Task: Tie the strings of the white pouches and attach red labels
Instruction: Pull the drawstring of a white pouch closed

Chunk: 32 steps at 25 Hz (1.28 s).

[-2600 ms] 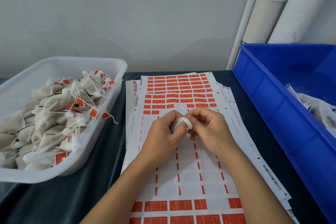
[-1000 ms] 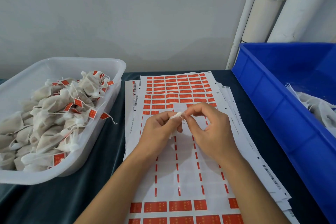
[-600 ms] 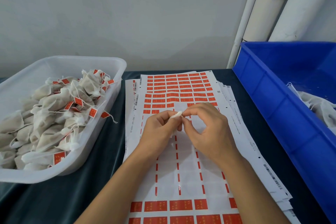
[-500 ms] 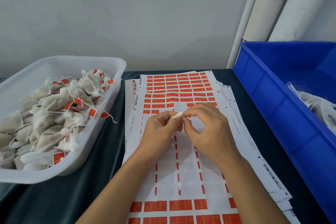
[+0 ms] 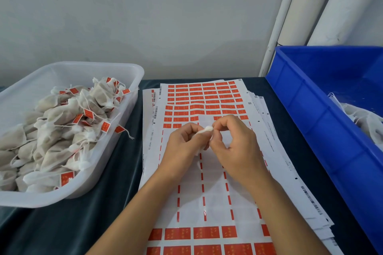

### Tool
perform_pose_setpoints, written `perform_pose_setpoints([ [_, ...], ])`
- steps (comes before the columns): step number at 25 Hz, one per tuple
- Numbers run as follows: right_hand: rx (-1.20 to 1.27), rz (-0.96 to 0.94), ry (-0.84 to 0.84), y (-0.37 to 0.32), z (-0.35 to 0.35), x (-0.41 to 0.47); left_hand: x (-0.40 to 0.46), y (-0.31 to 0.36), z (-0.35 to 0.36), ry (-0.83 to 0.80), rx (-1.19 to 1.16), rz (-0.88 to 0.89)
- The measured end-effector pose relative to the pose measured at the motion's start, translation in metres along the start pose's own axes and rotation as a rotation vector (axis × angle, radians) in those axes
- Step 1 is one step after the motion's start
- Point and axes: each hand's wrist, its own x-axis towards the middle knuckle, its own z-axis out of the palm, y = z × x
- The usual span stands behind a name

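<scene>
Head view: at center, the left hand (image 5: 183, 144) grips the white pouch (image 5: 207, 129), whose bunched neck now pokes out; the right hand (image 5: 233, 143) pinches beside it, likely its string. Tying seems nearly finished; red labels (image 5: 204, 97) wait at 12 o'clock.

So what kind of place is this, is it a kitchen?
More likely a small packing workbench than a kitchen. A white tub holds many tied pouches with red tags, sheets of red labels cover the table, and a blue crate holds more pouches.
</scene>
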Motion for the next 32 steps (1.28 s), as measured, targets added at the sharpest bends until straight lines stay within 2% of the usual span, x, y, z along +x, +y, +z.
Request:
perform_pose_setpoints([
  [6,0.298,0.109,0.067,-0.008,0.001,0.0,-0.005,0.004,-0.004,-0.052,-0.136,0.096],
  [12,0.243,0.217,0.177,-0.004,-0.005,0.003,-0.001,0.0,-0.002,-0.047,-0.111,0.049],
  [15,0.303,0.289,0.122,-0.006,-0.007,0.005,-0.001,-0.002,-0.004,-0.026,-0.113,0.021],
  [22,0.819,0.577,-0.068,-0.009,-0.018,0.013,0.002,-0.007,-0.002,0.0,-0.068,0.019],
  [24,0.901,0.619,-0.108,-0.007,-0.019,0.013,0.003,-0.008,-0.002,0.008,-0.071,0.018],
  [28,0.85,0.615,-0.09,-0.001,-0.019,0.013,0.002,-0.009,-0.002,0.017,-0.075,0.015],
  [32,0.59,0.583,-0.147,-0.001,-0.017,0.012,0.001,-0.007,0.0,0.007,-0.032,0.027],
])
